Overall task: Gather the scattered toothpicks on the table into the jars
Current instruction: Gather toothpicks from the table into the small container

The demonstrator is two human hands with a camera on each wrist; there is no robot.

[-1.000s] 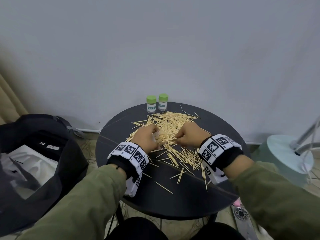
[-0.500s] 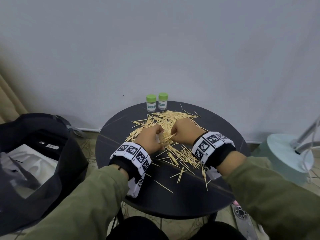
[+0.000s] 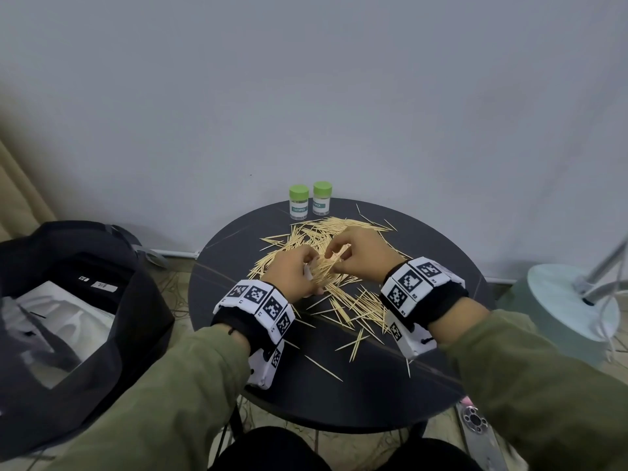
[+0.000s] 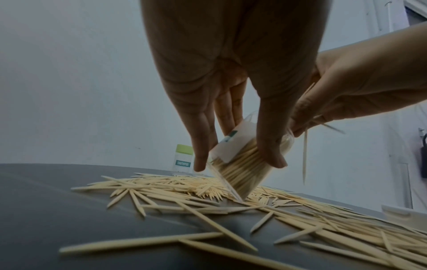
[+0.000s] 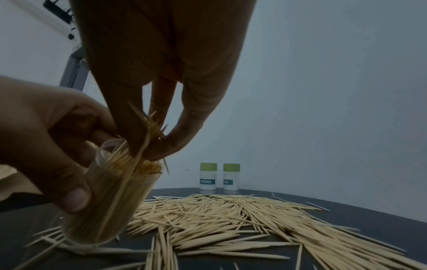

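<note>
Pale wooden toothpicks lie strewn over the round black table. My left hand grips a clear open jar, tilted and packed with toothpicks, its base just above the pile. The same jar shows in the right wrist view. My right hand pinches a small bunch of toothpicks at the jar's mouth. One loose toothpick hangs down beside the jar. Two jars with green lids stand upright at the table's far edge.
A black bag with white contents sits on the floor to the left. A pale green round lamp base stands at the right. A grey wall rises right behind the table. A pink and silver device lies on the floor near the right arm.
Both hands have lifted slightly and drawn together over the pile. The right hand now pinches toothpicks at the mouth of the jar held in the left hand.
</note>
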